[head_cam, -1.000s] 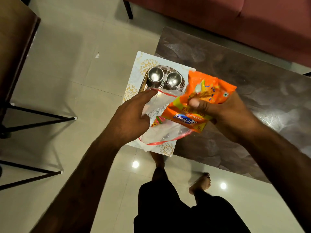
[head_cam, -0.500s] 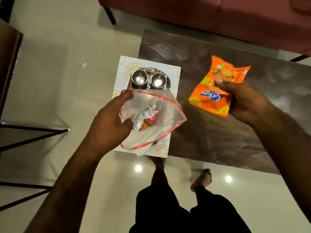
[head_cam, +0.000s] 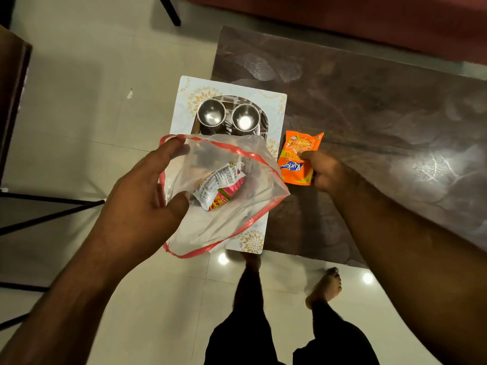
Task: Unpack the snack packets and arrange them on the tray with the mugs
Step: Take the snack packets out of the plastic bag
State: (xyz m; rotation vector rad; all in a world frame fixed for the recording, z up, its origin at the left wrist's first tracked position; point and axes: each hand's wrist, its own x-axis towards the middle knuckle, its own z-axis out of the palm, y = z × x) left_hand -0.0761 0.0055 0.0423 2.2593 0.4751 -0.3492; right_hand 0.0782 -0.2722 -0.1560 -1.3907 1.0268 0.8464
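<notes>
My left hand [head_cam: 143, 196] grips the edge of a clear plastic bag [head_cam: 237, 206] with a red rim and holds its mouth wide. A pink and white snack packet [head_cam: 220, 187] lies inside the bag. My right hand [head_cam: 325, 171] pinches an orange snack packet [head_cam: 297, 156] low over the dark table, just right of the tray. Two steel mugs [head_cam: 210, 111] [head_cam: 245, 118] stand side by side at the far end of the white patterned tray [head_cam: 275, 109]. The bag hides the tray's near half.
The tray sits at the left end of a dark marbled table [head_cam: 369, 114] and overhangs its near edge. A red sofa [head_cam: 369, 19] lies beyond. Black metal chair legs [head_cam: 52, 209] and a wooden surface [head_cam: 10, 83] stand to the left. My feet [head_cam: 325, 287] are on the tiled floor.
My right hand has carried the orange packet out of the bag, off to the right, then back down beside the tray. My left hand keeps the bag open.
</notes>
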